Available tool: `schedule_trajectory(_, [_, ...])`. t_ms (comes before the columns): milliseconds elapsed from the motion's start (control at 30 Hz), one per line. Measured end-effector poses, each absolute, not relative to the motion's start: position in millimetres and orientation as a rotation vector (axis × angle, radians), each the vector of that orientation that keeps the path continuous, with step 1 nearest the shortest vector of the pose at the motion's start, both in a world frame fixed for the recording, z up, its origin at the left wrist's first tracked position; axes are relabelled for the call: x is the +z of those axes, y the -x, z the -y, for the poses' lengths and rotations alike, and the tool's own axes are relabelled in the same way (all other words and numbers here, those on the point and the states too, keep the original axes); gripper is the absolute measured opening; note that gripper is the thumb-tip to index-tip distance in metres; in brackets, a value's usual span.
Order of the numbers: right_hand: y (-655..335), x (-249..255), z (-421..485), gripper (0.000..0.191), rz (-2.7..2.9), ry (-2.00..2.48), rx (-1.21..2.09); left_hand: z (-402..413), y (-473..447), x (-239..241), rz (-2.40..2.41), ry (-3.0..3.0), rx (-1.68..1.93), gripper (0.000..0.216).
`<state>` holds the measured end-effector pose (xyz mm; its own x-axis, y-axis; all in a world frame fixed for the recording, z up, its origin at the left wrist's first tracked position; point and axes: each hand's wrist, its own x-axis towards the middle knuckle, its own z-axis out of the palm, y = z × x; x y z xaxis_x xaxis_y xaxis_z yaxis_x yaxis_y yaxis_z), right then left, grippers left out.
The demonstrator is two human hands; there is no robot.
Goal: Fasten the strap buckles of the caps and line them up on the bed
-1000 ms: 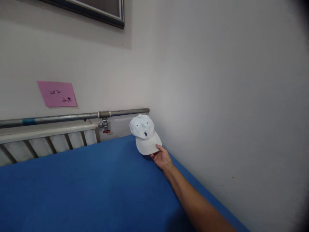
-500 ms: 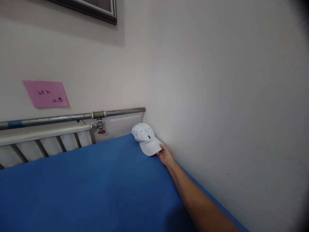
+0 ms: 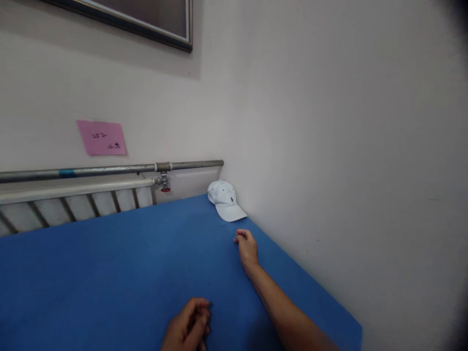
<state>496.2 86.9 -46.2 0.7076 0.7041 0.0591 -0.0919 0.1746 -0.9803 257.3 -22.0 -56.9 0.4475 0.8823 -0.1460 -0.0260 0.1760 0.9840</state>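
Note:
A white baseball cap (image 3: 225, 202) with a small dark emblem rests in the far corner of the blue table surface (image 3: 120, 273), brim toward me. Just short of the brim, apart from it, is my right hand (image 3: 247, 246). Its fingers are loosely bent, with nothing in them. My left hand (image 3: 190, 324) has come in at the bottom edge, low over the blue surface. Its fingers are half curled with a gap to the thumb, and no object shows in it.
Walls meet behind the cap, and the right wall (image 3: 347, 146) runs along the surface's edge. A radiator (image 3: 102, 202) with a metal pipe (image 3: 106, 170) and red-handled valve (image 3: 165, 189) stands behind. Above are a pink note (image 3: 103, 138) and a picture frame (image 3: 146, 34).
My right hand has let go of the cap's brim and drawn back toward me. The cap stays in the corner. My left hand has entered from below, and the view has shifted left.

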Motion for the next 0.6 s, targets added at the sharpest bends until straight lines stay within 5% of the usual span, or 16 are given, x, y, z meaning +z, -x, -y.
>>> schedule_trajectory(233, [-378, -38, -60, 0.013, 0.975, 1.358, 0.848, 19, -221, -30, -1.077, -0.864, 1.204, 0.015])
schedule_trajectory(600, [-303, -31, -56, 0.021, 1.268, 1.395, 1.017, 35, -23, 7, -1.52, -0.355, 2.093, 0.012])
